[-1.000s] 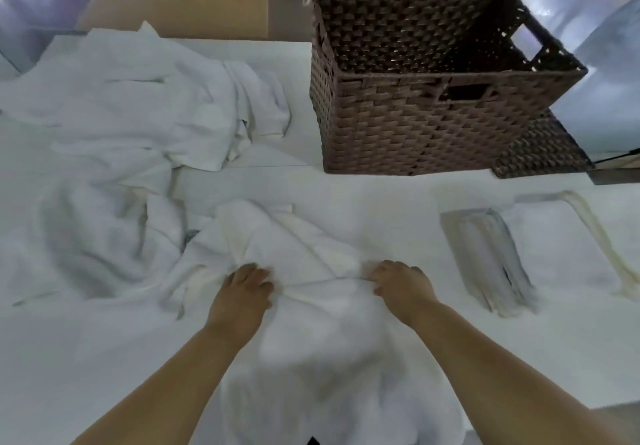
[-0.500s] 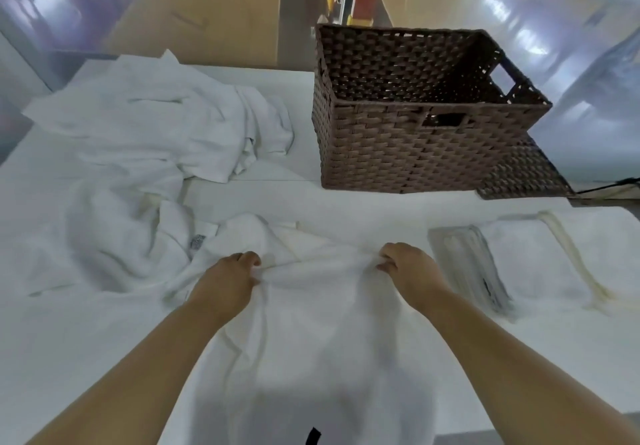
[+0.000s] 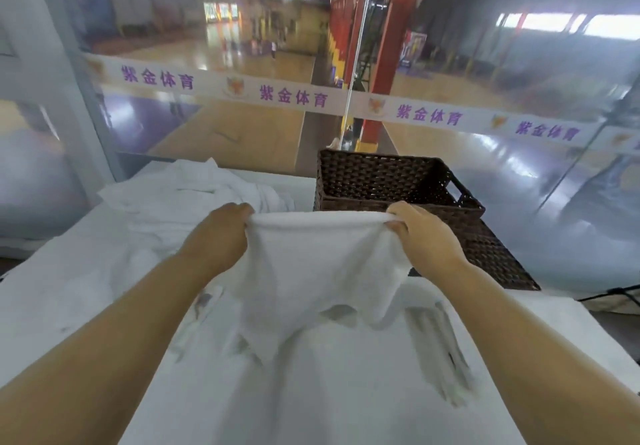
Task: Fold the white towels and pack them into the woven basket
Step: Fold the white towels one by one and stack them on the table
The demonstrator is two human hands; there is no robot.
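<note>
White towel (image 3: 318, 264): held up off the table (image 3: 69, 289), its top edge stretched level between both hands, the rest hanging in loose folds. Whether the lower corners touch the surface cannot be told.

The left hand (image 3: 218, 237) is curled round the top left corner. The right hand (image 3: 426, 237) is closed on the top right corner, with fabric bunched under the fingers.

The cloth is judged light, limp and thick-piled. It sags between the two grips and is unlikely to slip. It is best taken at the corners or along a hem, so that edges can be matched for a fold.

The woven basket (image 3: 381, 181) stands just behind the towel, dark brown and open-topped. No towel is seen inside, though its floor is partly hidden. A flat woven piece (image 3: 495, 261) lies by it on the right. A heap of unfolded towels (image 3: 194, 188) lies at far left. What looks like a folded towel (image 3: 440, 340), blurred, lies at near right.

Packing is judged not yet begun.
</note>
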